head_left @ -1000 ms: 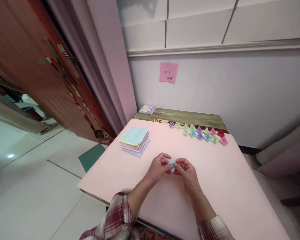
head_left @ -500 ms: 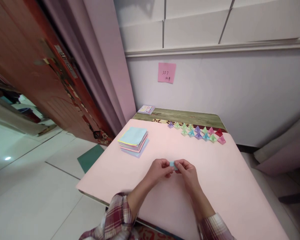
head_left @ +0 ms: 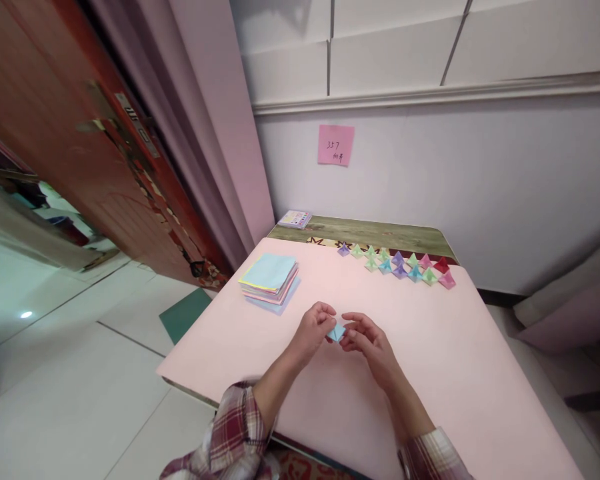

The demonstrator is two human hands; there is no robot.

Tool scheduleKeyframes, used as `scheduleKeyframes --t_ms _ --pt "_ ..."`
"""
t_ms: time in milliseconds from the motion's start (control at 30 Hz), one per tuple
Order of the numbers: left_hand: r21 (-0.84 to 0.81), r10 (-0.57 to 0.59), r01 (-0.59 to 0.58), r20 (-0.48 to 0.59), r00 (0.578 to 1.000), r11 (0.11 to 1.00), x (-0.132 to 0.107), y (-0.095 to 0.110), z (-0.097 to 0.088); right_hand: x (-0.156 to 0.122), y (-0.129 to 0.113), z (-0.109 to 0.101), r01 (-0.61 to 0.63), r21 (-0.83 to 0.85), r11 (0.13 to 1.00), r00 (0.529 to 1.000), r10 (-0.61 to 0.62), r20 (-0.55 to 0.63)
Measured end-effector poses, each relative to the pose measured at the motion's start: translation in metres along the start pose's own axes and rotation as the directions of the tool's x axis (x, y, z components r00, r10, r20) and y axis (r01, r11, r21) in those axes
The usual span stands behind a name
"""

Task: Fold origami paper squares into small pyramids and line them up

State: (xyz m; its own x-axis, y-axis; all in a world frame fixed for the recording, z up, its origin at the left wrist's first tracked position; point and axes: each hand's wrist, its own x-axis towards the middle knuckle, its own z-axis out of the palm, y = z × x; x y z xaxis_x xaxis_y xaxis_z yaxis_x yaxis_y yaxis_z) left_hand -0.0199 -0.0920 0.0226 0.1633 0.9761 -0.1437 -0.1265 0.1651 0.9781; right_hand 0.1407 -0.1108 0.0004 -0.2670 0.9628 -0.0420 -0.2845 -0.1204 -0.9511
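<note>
A small folded piece of light-blue paper is held over the pink table, turned so that a diamond shape with a middle crease shows. My left hand pinches its left side between thumb and fingers. At its right corner, the thumb and a finger of my right hand close on the paper, while the index finger is lifted away from it. Beyond my hands, several folded paper pieces in purple, green, blue, pink and red stand in two rows. To the left lies a stack of square paper sheets, light blue on top.
Pink covering lies over most of the table. A small packet rests at the back left corner. A pink note is stuck on the wall. A green sheet lies on the floor at the left, near a red door.
The folded paper has turned from a narrow rectangle to a diamond and shifted slightly left. My right index finger has lifted off it. The view has moved a little.
</note>
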Motion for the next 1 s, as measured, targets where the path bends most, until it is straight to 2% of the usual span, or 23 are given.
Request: scheduleKeyframes --t_ms 100,367,500,733,1000 --pt "0.011 -0.013 0.012 0.058 0.998 1.0 -0.001 0.001 -0.001 -0.001 -0.003 0.0 0.005 -0.032 0.999 0.998 -0.003 0.069" --pt "-0.001 -0.027 0.027 0.001 1.0 1.0 -0.001 -0.002 0.002 0.0 0.001 0.002 0.045 -0.084 0.995 0.999 -0.045 0.001" --pt "-0.02 -0.023 0.023 0.009 1.0 1.0 -0.003 0.001 0.002 0.002 0.006 0.001 0.075 -0.12 0.99 0.995 -0.082 -0.055" --pt "-0.099 0.037 -0.023 0.148 0.988 0.995 -0.008 0.013 0.005 0.005 0.009 -0.005 0.147 -0.174 0.974 0.958 -0.184 -0.222" --pt "0.009 0.158 -0.159 0.043 0.987 0.987 -0.006 0.003 0.014 0.004 0.009 -0.002 0.215 -0.189 0.958 0.918 -0.264 -0.295"
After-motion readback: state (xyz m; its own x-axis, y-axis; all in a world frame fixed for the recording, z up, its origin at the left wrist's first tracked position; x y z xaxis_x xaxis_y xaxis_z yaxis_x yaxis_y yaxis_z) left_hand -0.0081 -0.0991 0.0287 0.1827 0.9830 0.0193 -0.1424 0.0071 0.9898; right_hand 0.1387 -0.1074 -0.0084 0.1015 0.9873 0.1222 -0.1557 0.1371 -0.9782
